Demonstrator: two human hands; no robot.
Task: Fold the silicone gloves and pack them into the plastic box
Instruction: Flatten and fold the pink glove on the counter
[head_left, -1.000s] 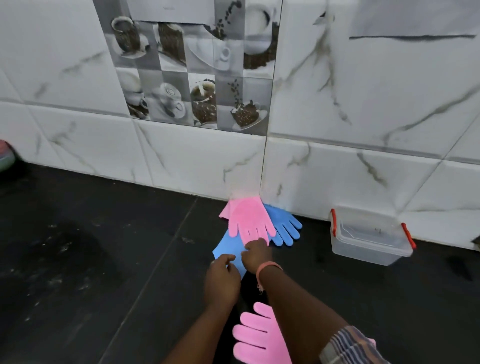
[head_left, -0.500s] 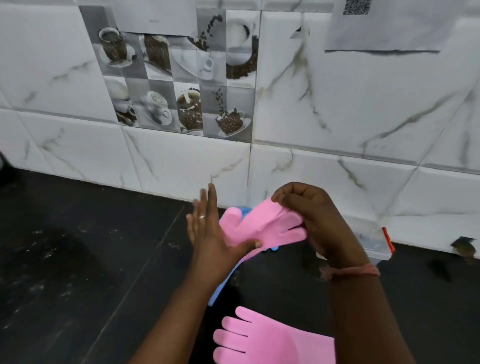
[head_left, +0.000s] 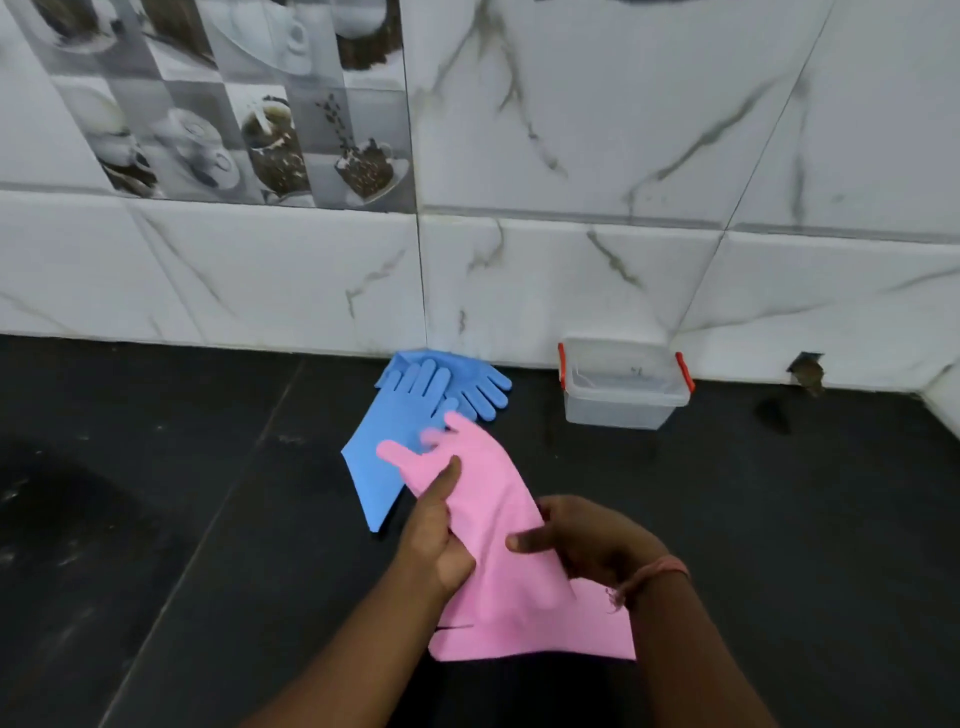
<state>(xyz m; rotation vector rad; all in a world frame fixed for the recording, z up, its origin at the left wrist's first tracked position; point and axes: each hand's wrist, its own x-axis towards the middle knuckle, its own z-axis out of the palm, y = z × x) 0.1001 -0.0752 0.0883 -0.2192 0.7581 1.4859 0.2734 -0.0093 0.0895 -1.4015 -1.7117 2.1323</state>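
I hold a pink silicone glove (head_left: 488, 499) above the black counter, its fingers pointing away from me. My left hand (head_left: 434, 535) grips its left edge, thumb pressed on top. My right hand (head_left: 587, 540) grips its right edge, thumb on the pink surface. A second pink glove (head_left: 587, 631) lies flat on the counter beneath, partly covered by the held one. Two blue gloves (head_left: 410, 415) lie overlapping by the wall, beyond my hands. The clear plastic box (head_left: 623, 410) with orange clips stands open to the right of them against the wall.
The black counter (head_left: 208, 493) stretches left and right. White marble-pattern wall tiles (head_left: 571, 270) close off the back. A small hole (head_left: 808, 371) shows at the wall base right of the box.
The pink glove came down from mid-air towards me and now lies stretched between both hands over the second pink glove. My right hand shifted from its fingertips to its side edge.
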